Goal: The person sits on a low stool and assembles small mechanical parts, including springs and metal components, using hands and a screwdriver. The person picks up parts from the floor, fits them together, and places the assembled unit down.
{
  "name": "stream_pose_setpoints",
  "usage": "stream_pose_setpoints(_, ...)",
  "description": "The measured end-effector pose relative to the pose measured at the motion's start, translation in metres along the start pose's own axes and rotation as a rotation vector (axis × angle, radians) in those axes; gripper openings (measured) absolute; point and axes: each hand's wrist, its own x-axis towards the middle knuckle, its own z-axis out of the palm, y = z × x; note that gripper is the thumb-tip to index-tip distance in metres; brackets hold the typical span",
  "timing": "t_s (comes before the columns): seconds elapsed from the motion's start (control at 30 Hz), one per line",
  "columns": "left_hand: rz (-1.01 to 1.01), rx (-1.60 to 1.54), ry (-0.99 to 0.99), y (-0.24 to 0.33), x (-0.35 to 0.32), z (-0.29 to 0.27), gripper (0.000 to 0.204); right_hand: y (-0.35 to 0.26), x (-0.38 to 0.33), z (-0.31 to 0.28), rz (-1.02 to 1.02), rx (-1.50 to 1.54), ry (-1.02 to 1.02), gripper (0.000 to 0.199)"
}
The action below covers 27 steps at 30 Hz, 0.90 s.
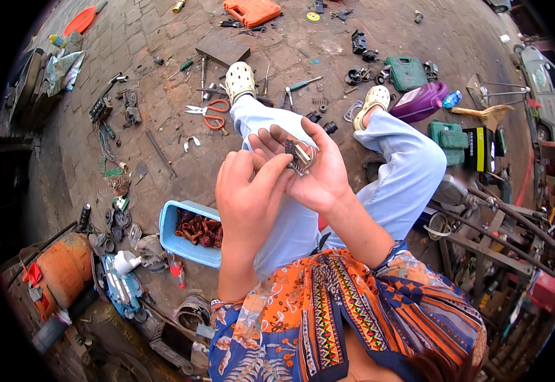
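A small black-and-metal part with pale strips and thin curled wires (301, 156) is held up between my hands, above my lap. My right hand (326, 180) is turned palm up, its fingers half curled, with the part resting against the palm and fingers. From the left, my left hand (245, 191) pinches the part's near edge between thumb and forefinger. Its other fingers are folded behind and partly hidden. The part's exact kind is too small to make out.
Left of my knees sits a blue basin (191, 254) with reddish-brown greasy parts. Orange-handled scissors (211, 116), screwdrivers and loose parts lie on the brick ground ahead. A purple jug (420, 100) and green cases (406, 73) stand right. An orange cylinder (66, 270) lies at left.
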Motion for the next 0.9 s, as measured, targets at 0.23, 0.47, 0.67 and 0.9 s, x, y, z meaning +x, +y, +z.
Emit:
stream_pose_setpoints(0.23,-0.036,0.021,0.038,0.0020,0.0017,0.0008,0.026,-0.0026,0.0001,-0.0010,-0.003,0.009,0.001,0.054)
stream_pose_setpoints(0.47,-0.013,0.012,0.022,-0.0012,0.0004,0.0012,0.025,-0.0043,0.0009,-0.0039,-0.011,0.021,0.016,0.053)
stream_pose_setpoints(0.67,-0.066,-0.001,0.038,0.0005,-0.0002,-0.0016,0.027,-0.0024,0.0005,-0.0019,-0.022,0.022,-0.040,0.052)
stream_pose_setpoints(0.9,-0.020,0.001,0.013,-0.0042,-0.0018,0.0013,0.026,-0.0006,0.0011,-0.0003,-0.023,-0.059,-0.021,0.053)
